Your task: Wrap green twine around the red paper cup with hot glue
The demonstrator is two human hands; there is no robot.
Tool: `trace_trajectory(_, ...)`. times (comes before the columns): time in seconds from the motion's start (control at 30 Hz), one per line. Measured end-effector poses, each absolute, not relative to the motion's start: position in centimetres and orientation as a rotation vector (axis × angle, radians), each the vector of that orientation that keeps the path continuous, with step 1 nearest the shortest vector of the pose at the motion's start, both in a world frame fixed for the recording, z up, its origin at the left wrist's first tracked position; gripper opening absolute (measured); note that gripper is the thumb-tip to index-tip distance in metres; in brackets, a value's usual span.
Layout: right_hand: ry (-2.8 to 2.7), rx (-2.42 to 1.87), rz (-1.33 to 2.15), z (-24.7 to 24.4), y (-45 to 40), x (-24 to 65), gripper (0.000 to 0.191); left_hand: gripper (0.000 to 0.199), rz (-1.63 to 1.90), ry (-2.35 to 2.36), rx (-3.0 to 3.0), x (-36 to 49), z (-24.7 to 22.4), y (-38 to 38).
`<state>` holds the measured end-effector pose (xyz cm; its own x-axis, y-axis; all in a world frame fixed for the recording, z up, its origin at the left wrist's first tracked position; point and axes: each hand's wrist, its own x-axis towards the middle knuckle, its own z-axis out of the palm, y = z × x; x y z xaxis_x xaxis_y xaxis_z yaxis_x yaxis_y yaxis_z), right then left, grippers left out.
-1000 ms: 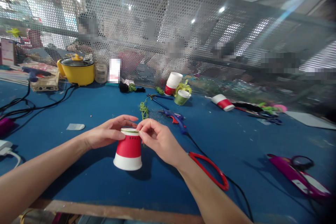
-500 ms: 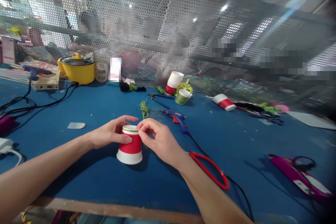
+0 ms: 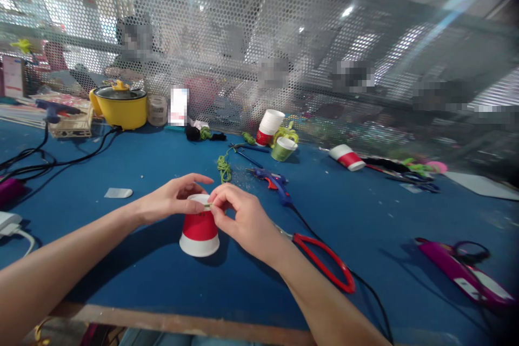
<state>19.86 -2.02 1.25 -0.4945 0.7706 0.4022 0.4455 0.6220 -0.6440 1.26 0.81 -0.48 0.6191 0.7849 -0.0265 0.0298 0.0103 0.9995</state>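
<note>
Biggest thing on my feed is the perforated metal screen [image 3: 219, 27], way out past both hands, with the blue surface [image 3: 251, 303] spreading under and around them. Yellow electric pot [image 3: 124, 111] sits beyond the left hand [image 3: 176, 194], off to its outer side. That hand is curled around the upper part of the cup, thumb across the near side, the other fingers mostly behind it. My right hand [image 3: 237, 216] has thumb and fingertips pinched together at the top edge. Red-handled scissors [image 3: 347, 284] lie to the right of the right wrist, which covers part of them, and the blue glue gun [image 3: 281, 192] is just past that hand. The red-and-white paper cup [image 3: 199, 232] is between the hands, upside down, wide rim lowest; can't tell if it's touching down. A little heap of green yarn [image 3: 224, 168] lies just beyond the right fingertips. Tiniest bit: a green cord [image 3: 207, 205] at the cup's narrow end, pinched by the right fingers, left thumb right beside it.
</note>
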Motion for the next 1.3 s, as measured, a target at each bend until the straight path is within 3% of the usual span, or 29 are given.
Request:
trace_trajectory(0.37, -2.231, -0.913, 0.548, 1.6, -2.3, 19.4, 0.017, 0.044, 0.707, 0.834, 1.797, 1.0, 0.3, 0.8)
trace_trajectory(0.63, -2.154, -0.889, 0.670, 1.6, -2.2, 20.3, 0.011, 0.042, 0.699, 0.787, 1.656, 1.1, 0.4, 0.7)
trace_trajectory(0.8, -2.235, -1.004, 0.722, 2.3, -1.8, 21.0, 0.018, 0.044, 0.702, 0.788, 1.589, 1.0, 0.1, 0.7)
trace_trajectory(1.0, -2.461, -1.043, 0.419, 3.8, -1.3, 21.8, 0.017, 0.045, 0.698, 0.767, 1.520, 0.9, 0.2, 0.8)
trace_trajectory(1.17, -2.562, -1.083, -0.077, 4.7, 0.5, 21.4, 0.015, 0.049, 0.713, 0.692, 1.431, 1.2, -0.2, 0.7)
trace_trajectory(1.3, -2.419, -1.032, -0.088, 5.6, 3.3, 20.0, 0.017, 0.046, 0.721, 0.665, 1.373, 1.6, -0.4, 0.4)
